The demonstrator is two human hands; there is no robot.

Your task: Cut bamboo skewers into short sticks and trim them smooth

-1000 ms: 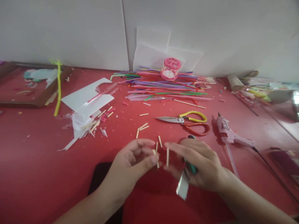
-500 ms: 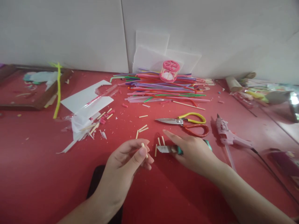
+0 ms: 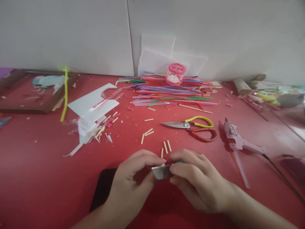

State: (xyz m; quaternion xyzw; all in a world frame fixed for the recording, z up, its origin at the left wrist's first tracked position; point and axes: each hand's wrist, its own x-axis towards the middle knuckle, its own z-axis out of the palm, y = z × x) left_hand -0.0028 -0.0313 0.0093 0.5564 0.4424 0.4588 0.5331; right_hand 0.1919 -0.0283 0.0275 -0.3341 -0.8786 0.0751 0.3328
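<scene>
My right hand is wrapped round a utility knife; its broad metal blade points left and a bit of green handle shows behind the fingers. My left hand pinches a short wooden stick, of which only a pale end shows at the blade's upper edge. The blade lies across the stick between the two hands, near the left thumb and fingertips. Just beyond the hands lie several cut stick pieces on the red table.
Scissors with yellow and red handles lie ahead, a pink glue gun to the right. Colourful pipe cleaners carry a small pink cage-like piece. Paper scraps are left; a black phone-like object is under my left forearm.
My right hand has lifted the knife off the table beside the stick pieces and brought it to the left hand. The blade now meets the stick, and the left hand has turned and lowered slightly.
</scene>
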